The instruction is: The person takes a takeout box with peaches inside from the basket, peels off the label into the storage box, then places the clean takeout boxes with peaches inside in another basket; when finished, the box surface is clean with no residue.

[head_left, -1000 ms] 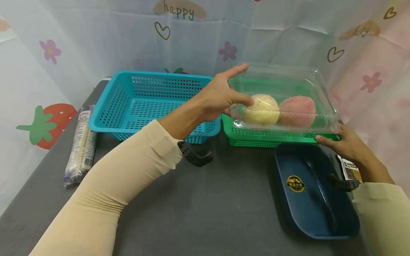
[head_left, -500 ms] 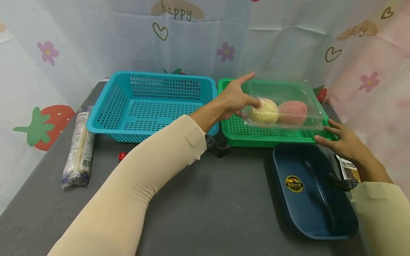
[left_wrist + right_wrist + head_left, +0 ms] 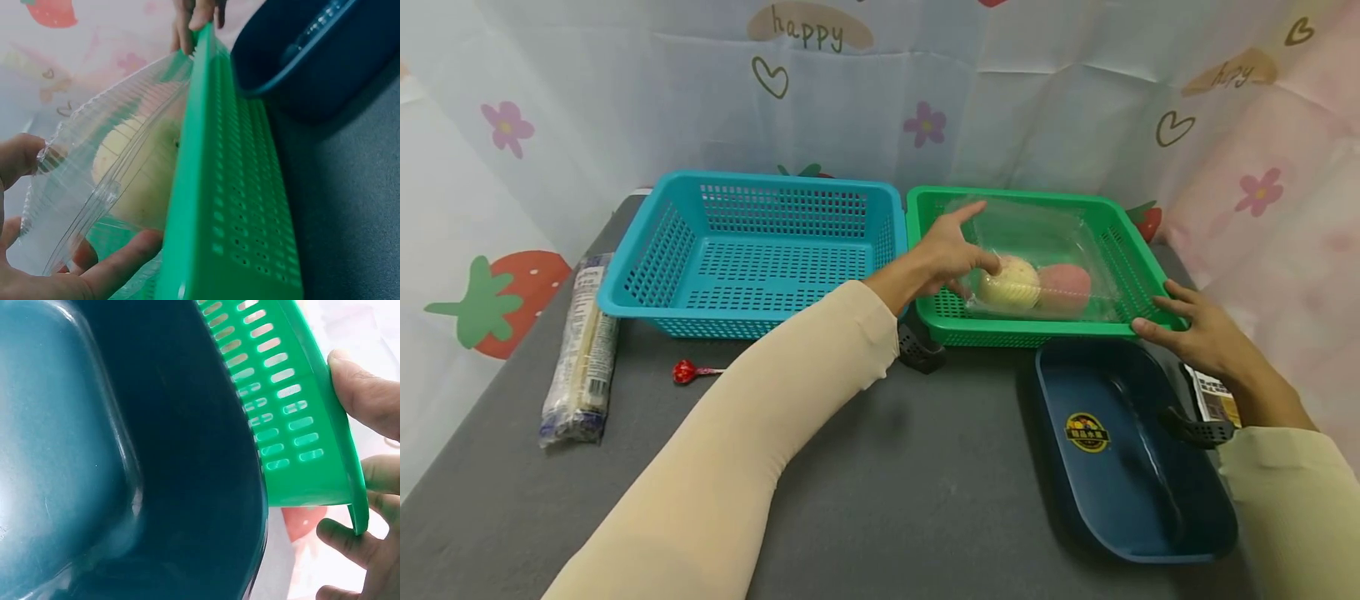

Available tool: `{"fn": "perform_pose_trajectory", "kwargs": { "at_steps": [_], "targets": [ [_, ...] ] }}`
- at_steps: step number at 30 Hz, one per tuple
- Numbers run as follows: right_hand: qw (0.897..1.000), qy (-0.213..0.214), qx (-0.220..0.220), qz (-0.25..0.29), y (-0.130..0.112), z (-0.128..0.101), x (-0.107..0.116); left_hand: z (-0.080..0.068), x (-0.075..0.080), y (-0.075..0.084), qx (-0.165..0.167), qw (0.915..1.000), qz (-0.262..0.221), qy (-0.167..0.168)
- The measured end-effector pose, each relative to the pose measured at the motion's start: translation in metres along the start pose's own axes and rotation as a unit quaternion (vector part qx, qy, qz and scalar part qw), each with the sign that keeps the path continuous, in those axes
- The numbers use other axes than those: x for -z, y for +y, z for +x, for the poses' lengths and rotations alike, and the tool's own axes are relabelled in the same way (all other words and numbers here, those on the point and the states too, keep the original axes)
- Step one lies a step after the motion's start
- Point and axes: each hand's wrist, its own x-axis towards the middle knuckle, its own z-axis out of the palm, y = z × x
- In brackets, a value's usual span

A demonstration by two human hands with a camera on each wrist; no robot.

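Note:
My left hand (image 3: 951,254) grips the left end of a clear plastic box (image 3: 1051,223). Inside it lie a pale yellow round thing (image 3: 1011,283) and a pink one (image 3: 1064,287), side by side; both look like fruit. The box sits within the green perforated basket (image 3: 985,338), seemingly a little tilted. In the left wrist view, my thumb and fingers are at both sides of the box's end, near the basket rim (image 3: 192,156). At the basket's front right corner, my right hand (image 3: 1206,333) holds the rim, thumb on top and fingers outside.
To the left stands a blue perforated basket (image 3: 775,327). A dark blue basin (image 3: 1127,492) is close in front of the green basket. A red lollipop (image 3: 685,372) and a long plastic-wrapped packet (image 3: 580,358) lie further left. A printed packet (image 3: 1216,396) is partly hidden by my right arm.
My left hand has lowered the clear box into the green basket, moving it down and slightly left lately. The lollipop has come into sight. The right hand stays at the rim.

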Motion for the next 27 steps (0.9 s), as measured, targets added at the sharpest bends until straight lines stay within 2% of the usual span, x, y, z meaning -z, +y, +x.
{"fn": "perform_pose_trajectory", "kwargs": {
  "at_steps": [9,12,17,22,27],
  "targets": [
    [1.000,0.003,0.014,-0.004,-0.001,0.001,-0.001,0.010,-0.001,-0.014,0.034,0.9988,0.034,0.010],
    [1.000,0.000,0.013,-0.002,0.000,0.000,0.001,0.012,-0.002,-0.015,0.040,0.9980,0.048,0.003],
    [1.000,-0.001,0.012,-0.006,0.001,0.000,0.002,0.014,-0.002,-0.012,0.060,0.9932,0.098,-0.014],
    [1.000,-0.003,0.008,-0.011,0.001,0.000,0.002,0.014,-0.007,-0.010,0.090,0.9813,0.169,-0.022],
    [1.000,-0.002,0.008,-0.008,0.001,0.001,0.000,0.018,-0.012,-0.009,0.122,0.9617,0.245,-0.008]
  ]
}}
